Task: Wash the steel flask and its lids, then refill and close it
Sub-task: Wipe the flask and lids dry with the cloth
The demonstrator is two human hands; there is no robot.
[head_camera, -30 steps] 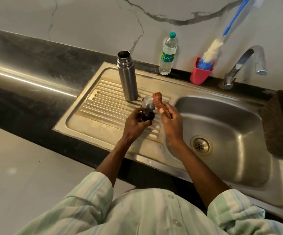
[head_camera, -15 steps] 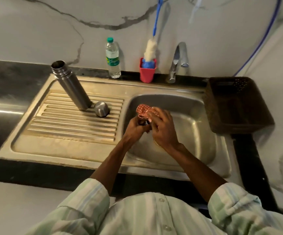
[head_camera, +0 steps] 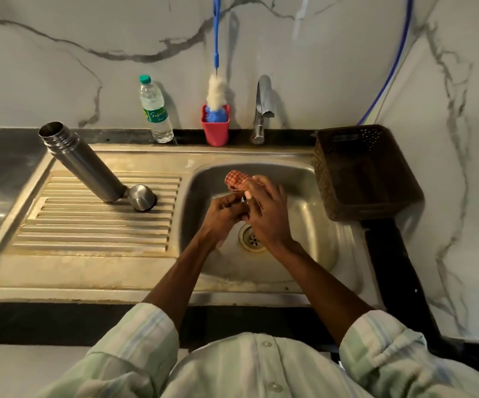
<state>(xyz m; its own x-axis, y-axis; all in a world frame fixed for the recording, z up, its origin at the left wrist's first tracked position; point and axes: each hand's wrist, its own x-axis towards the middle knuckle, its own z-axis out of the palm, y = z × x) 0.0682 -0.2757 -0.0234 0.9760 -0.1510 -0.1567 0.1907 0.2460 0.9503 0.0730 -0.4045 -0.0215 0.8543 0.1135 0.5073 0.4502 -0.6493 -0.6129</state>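
Over the sink [head_camera: 313, 179], the left hand [head_camera: 222, 215] grips a small lid [head_camera: 243, 200]; the right hand [head_camera: 267, 214] clutches a checked cloth [head_camera: 235, 179]. The open flask [head_camera: 83, 162] stands on the drainboard [head_camera: 89, 225].

Since a second ago, my left hand [head_camera: 221, 216] carries the small lid [head_camera: 243, 200] off the drainboard [head_camera: 94, 225] to over the basin [head_camera: 313, 214]. My right hand [head_camera: 270, 214], gripping the cloth [head_camera: 235, 179], now closes against it, both hands above the drain [head_camera: 251, 239].
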